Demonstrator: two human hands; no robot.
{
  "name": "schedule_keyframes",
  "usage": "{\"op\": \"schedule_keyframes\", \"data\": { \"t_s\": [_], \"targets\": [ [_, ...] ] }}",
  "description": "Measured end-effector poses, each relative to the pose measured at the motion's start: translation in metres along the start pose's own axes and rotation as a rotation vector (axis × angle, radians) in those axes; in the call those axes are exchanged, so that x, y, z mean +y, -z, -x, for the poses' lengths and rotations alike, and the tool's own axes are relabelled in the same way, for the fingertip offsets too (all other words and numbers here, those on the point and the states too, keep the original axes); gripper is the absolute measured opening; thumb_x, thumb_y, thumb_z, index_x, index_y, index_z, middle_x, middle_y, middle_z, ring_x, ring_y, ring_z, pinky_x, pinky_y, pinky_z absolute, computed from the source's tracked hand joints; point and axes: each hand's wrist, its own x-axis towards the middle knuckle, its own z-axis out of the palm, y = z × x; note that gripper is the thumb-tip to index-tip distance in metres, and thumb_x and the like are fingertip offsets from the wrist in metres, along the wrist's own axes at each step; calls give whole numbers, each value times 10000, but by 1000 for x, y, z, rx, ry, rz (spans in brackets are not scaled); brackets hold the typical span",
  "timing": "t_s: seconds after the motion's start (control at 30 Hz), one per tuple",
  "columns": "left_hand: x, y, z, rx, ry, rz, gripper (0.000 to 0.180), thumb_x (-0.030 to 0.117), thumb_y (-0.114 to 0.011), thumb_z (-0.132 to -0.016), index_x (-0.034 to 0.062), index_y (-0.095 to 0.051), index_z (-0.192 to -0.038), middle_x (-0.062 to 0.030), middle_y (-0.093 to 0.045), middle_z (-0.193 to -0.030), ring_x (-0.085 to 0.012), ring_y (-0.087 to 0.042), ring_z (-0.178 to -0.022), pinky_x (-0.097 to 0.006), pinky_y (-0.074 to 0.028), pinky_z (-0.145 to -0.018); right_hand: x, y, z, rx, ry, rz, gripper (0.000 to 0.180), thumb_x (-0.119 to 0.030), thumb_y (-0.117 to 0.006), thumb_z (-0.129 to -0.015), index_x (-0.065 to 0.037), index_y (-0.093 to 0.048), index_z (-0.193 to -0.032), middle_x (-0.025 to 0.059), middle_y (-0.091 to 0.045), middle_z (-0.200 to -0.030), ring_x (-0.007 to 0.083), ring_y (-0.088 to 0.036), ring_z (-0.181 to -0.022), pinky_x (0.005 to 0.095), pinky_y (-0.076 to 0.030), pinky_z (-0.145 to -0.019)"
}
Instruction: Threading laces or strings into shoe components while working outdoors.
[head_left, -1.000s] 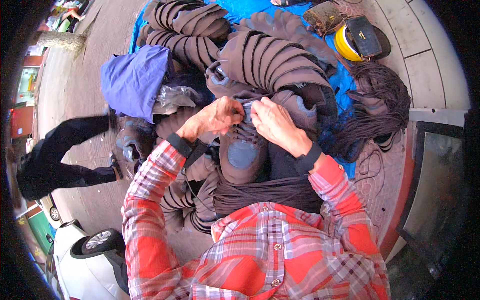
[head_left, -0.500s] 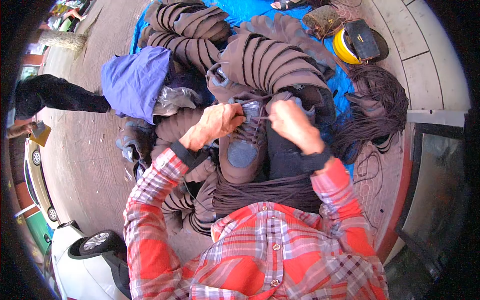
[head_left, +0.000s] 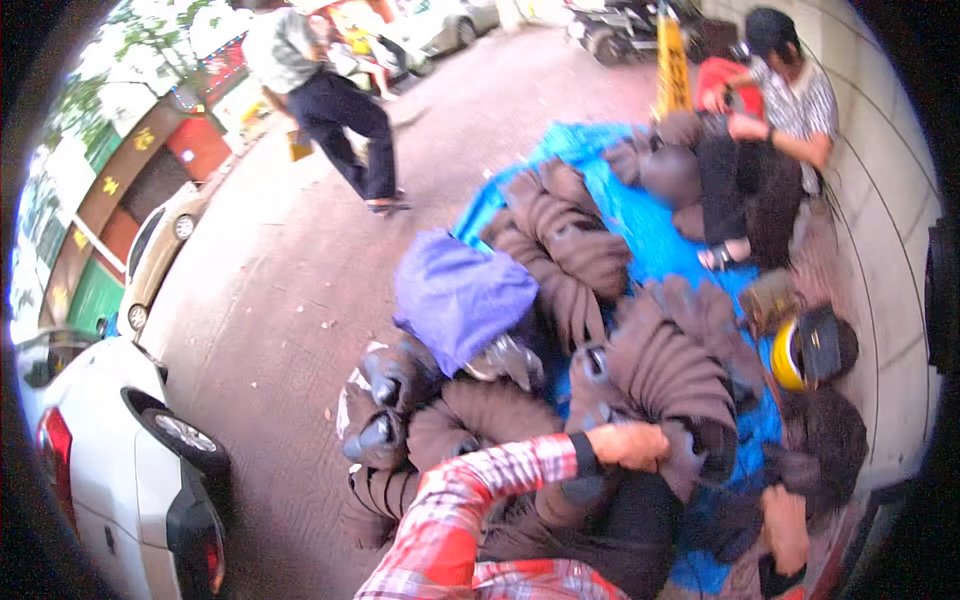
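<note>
A brown shoe with a grey toe (head_left: pixel 580 490) lies on my lap, blurred and partly covered by my left arm. Above it my left hand (head_left: pixel 630 446) is closed in a fist beside the shoe's upper end; what its fingers grip is hidden. My right hand (head_left: pixel 786 528) is away from the shoe at the lower right, near a dark bundle of shoelaces (head_left: pixel 828 440), its fingers smeared by motion. Nested brown shoe uppers (head_left: pixel 665 365) curve in a stack just beyond my left hand.
More stacked uppers (head_left: pixel 550 245) lie on a blue tarp (head_left: pixel 655 240), next to a purple cloth (head_left: pixel 460 295). A yellow-rimmed round container (head_left: pixel 788 355) stands at right. Farther off, a co-worker (head_left: pixel 800 110) sits and a person (head_left: pixel 345 115) walks. A white car (head_left: pixel 110 450) is at left.
My right hand has left the shoe and moved to the right. My left hand stays closed near it. The view has swung, bringing in more street and the seated co-worker.
</note>
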Motion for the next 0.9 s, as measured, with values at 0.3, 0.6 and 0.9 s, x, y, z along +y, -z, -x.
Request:
{"op": "schedule_keyframes", "data": {
  "t_s": [0.3, 0.6, 0.9],
  "targets": [
    [50, -49, -20, 176, -26, -382, 164, 170, -526, -786, 11, -548, -752, -123, -586, -606, -288, -614, -582, -398, -462, -494, 8, -117, -22, 175, -378, -666, 131, -127, -548, -790, -2, -555, -826, 156, -582, -733, 257, -588, -628, 395, -466, -554],
    [104, -50, -1, 40, -15, -407, 134, 122, -578, -683, 30, -578, -780, -106, -593, -748, -251, -629, -645, -376, -510, -537, -63, -111, -60, 843, -779, -2187, 424, -108, -615, -797, 4, -492, -1187, 98, -627, -906, 135, -553, -702, 231, -428, -572],
    [62, -7, 65, 387, 362, 64, 224, 87, -517, -769, 6, -616, -953, -121, -601, -812, -256, -590, -757, -337, -483, -637, -183, -64, -135, 146, -173, -1350, 92, -37, -536, -768, 15, -609, -789, 208, -621, -666, 257, -652, -621, 378, -511, -573]
  ]
}}
